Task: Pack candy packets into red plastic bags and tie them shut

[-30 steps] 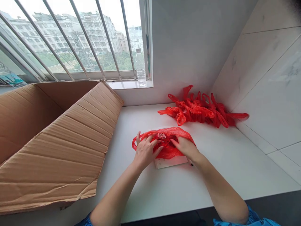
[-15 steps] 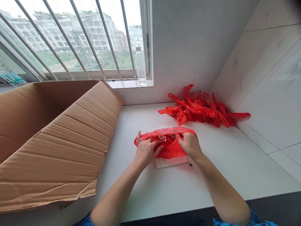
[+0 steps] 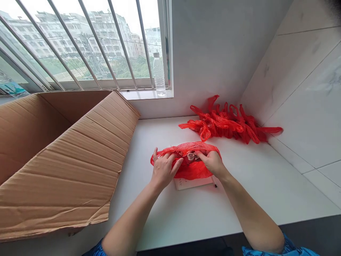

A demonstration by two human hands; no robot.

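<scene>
A thin red plastic bag (image 3: 193, 172) lies with its mouth open toward me. Inside it show dark red packets (image 3: 190, 156) printed with pale and black characters. My left hand (image 3: 165, 170) reaches over the bag's left edge, fingertips inside, thumb and little finger spread apart. At the right side of the bag's mouth, my right hand (image 3: 214, 163) has its thumb and fingers closed at a printed packet; some fingers are hidden by the plastic. Beneath the bag, part of a white notebook (image 3: 190, 184) with small writing sticks out, a pen (image 3: 215, 183) by its right edge.
A large open cardboard box (image 3: 87, 160) stands on the left. Behind the bag, by the wall, lies a heap of red plastic bags (image 3: 226, 122). A clear water bottle (image 3: 159, 76) stands on the window sill (image 3: 144, 95). The white table (image 3: 186, 220) ends in front of me.
The bag's mouth has shifted slightly left and gapes a little differently. More of a printed packet shows near my right hand, which has moved a little left. My left thumb has lifted.
</scene>
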